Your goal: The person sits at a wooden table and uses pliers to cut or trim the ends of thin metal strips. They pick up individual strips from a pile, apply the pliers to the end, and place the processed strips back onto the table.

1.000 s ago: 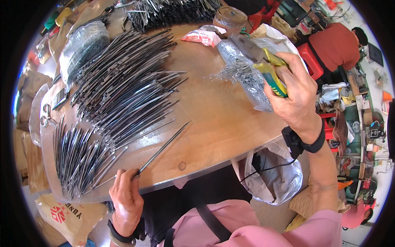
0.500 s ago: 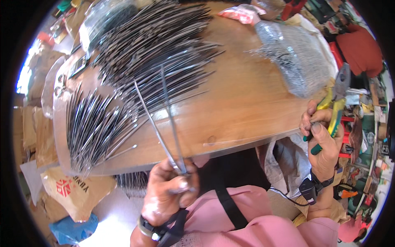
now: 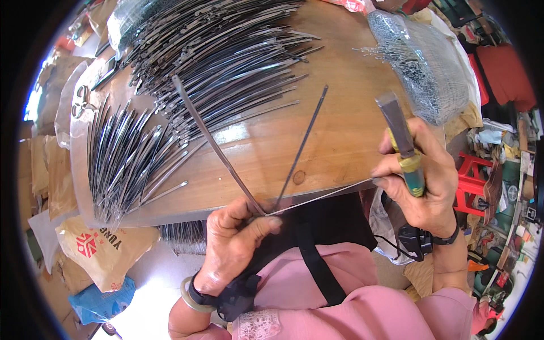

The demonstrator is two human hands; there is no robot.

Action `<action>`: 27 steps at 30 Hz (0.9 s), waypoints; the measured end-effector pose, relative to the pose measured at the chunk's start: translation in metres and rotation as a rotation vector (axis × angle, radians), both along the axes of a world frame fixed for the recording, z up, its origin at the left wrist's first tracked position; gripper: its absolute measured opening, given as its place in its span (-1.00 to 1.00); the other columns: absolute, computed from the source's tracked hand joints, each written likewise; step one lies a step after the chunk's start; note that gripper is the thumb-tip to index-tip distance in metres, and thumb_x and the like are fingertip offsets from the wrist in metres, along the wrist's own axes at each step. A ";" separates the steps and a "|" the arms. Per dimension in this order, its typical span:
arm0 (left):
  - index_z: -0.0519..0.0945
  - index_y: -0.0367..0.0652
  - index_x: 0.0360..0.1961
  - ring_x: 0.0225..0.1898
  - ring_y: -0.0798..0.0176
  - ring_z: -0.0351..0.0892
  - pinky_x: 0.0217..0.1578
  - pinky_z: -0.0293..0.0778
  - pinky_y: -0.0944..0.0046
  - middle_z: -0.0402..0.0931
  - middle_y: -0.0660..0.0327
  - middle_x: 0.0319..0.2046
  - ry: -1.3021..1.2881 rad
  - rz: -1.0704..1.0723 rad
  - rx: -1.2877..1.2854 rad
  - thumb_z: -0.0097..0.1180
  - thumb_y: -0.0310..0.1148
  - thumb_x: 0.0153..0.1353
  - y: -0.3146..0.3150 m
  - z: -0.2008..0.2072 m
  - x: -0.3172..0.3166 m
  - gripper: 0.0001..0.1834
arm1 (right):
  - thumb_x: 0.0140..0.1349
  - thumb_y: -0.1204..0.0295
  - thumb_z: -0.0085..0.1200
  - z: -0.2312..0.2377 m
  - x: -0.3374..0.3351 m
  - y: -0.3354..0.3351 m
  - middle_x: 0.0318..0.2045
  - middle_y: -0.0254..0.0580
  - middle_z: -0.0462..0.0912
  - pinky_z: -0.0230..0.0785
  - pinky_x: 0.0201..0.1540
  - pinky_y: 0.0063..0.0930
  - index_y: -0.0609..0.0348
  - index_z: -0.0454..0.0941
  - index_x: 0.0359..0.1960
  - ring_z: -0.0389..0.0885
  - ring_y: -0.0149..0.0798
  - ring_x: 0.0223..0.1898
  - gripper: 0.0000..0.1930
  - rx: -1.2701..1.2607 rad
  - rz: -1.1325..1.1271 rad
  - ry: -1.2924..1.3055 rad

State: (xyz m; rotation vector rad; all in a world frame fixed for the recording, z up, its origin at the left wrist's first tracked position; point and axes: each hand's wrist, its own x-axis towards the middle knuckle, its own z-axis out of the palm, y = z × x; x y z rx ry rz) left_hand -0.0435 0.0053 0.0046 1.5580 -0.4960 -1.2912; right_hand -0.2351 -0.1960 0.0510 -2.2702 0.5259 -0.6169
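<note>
Near the table's front edge, my left hand (image 3: pixel 235 241) pinches the lower ends of two slim dark metal strips. One strip (image 3: pixel 211 139) leans to the left and the other strip (image 3: pixel 303 141) to the right, spread in a V. A thin wire (image 3: pixel 328 195) runs from the pinch to my right hand (image 3: pixel 428 190), whose thumb and forefinger grip its end. That hand also holds pliers (image 3: pixel 399 127) with yellow-and-green handles, jaws pointing up. How the wire joins the strips is hidden by the left fingers.
A large pile of dark strips (image 3: pixel 226 62) covers the table's far left, with a smaller bundle (image 3: pixel 122 170) in front. Scissors (image 3: pixel 82 102) lie at the left edge. A clear bag of thin wires (image 3: pixel 425 68) sits far right. A red stool (image 3: pixel 473 181) stands beyond the table.
My right hand has moved inward and left with the pliers, whose jaws now face differently. A wire now stretches between both hands. The strips have spread wider apart.
</note>
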 end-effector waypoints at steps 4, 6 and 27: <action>0.62 -0.33 -0.25 -0.58 0.53 0.41 -0.56 0.31 0.51 0.63 0.22 -0.51 0.044 0.004 -0.014 0.28 -0.62 0.12 -0.001 0.002 0.002 -0.84 | -0.05 0.48 0.35 -0.002 0.002 0.001 -0.27 -0.11 0.53 0.36 -0.25 -0.41 0.20 0.64 -0.41 0.54 -0.21 -0.27 -0.83 0.058 -0.026 0.052; 0.61 -0.33 -0.27 -0.60 0.50 0.40 -0.58 0.30 0.50 0.63 0.19 -0.53 0.016 -0.018 -0.034 0.29 -0.62 0.11 -0.002 0.003 0.000 -0.85 | -0.06 0.50 0.35 -0.002 0.004 0.002 -0.25 -0.10 0.53 0.37 -0.26 -0.41 0.21 0.63 -0.41 0.55 -0.21 -0.28 -0.83 0.059 0.005 0.078; 0.46 -0.24 0.24 -0.32 0.47 0.56 -0.17 0.49 0.44 0.66 0.23 -0.27 0.119 -0.070 -0.044 0.08 -0.73 0.20 0.022 -0.002 0.005 -0.45 | -0.33 0.52 0.17 -0.032 0.036 0.016 -0.23 -0.06 0.53 0.20 0.00 -0.09 0.30 0.61 -0.37 0.51 -0.08 -0.26 -0.67 -0.200 0.326 0.178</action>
